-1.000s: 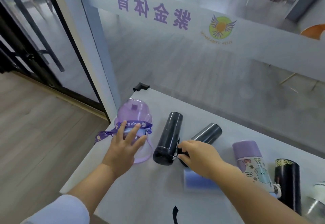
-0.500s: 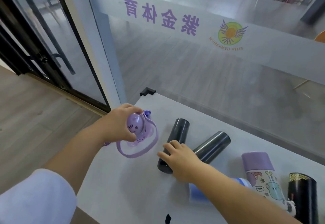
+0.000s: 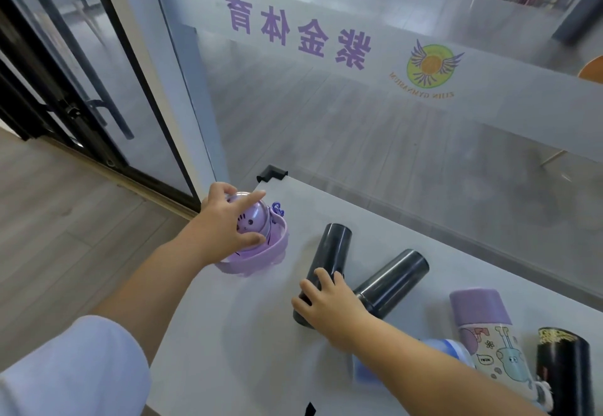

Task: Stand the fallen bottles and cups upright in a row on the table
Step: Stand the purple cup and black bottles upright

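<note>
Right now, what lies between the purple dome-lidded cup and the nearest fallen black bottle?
Nothing in the head view: bare white tabletop separates the purple dome-lidded cup from the fallen black cylindrical bottle.

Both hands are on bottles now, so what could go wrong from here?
The purple bottle in the left hand sits near the left edge of the table; a slip could drop it to the floor. The black bottle the right hand holds lies beside the second dark bottle; lifting may set it rolling.

Glass partition (image 3: 359,154), frosted band (image 3: 509,95) with purple lettering; wood floor (image 3: 65,236) left; black-framed door (image 3: 98,89); white table (image 3: 228,334).
</note>
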The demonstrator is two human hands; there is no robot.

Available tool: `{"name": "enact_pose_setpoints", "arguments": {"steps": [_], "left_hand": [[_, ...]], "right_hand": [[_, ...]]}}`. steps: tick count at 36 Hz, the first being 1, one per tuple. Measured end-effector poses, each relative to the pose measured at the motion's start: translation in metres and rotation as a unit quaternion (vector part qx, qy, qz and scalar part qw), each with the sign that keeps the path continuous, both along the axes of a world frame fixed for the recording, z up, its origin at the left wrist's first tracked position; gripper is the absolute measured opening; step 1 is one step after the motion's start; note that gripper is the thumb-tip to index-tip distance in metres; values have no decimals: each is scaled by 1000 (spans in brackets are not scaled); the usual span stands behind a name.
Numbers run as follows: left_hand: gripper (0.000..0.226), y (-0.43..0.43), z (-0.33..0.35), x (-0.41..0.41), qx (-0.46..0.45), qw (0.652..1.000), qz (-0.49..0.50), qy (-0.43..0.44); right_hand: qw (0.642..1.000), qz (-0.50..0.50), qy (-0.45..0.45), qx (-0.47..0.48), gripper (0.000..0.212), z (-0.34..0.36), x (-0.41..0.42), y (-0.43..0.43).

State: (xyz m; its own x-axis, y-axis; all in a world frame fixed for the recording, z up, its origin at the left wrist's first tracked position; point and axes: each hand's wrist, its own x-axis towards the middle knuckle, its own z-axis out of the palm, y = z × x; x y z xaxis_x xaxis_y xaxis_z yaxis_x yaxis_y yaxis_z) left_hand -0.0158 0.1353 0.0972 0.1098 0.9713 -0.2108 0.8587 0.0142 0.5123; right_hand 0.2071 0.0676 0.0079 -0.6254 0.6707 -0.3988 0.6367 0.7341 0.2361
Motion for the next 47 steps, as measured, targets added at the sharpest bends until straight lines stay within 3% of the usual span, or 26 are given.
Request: {"name": "enact_pose_setpoints", "arguments": {"steps": [5,12,16,20,26,34,39,44,47], "left_hand": [[79,3,-1,5,46,999,0,16],[85,6,1,2,82,995,3,60],[88,5,0,3,90,995,16,33],[86,3,-3,3,95,993,60,-28],[79,1,-5,4,110,993,31,1],[78,-4,-8,5,118,992,3,38],[75,-6,0,8,115,991,3,73],[56,-12,17,15,142,983,2,113],[43,-19,26,25,182,977,-13,109]], "right_hand": [[993,20,112,15,75,4,9,15],[940,-103,323,-39,76,47,41,42],[880,-203,428,-43,76,66,55,56],[792,-321,515,-60,69,77,62,69],[718,-418,551,-84,71,74,67,94],[748,-423,499,-116,66,80,76,114],[775,-441,437,-116,77,91,75,117],[823,-410,387,-73,57,106,73,107],[849,-377,370,-15,65,111,77,97]]}}
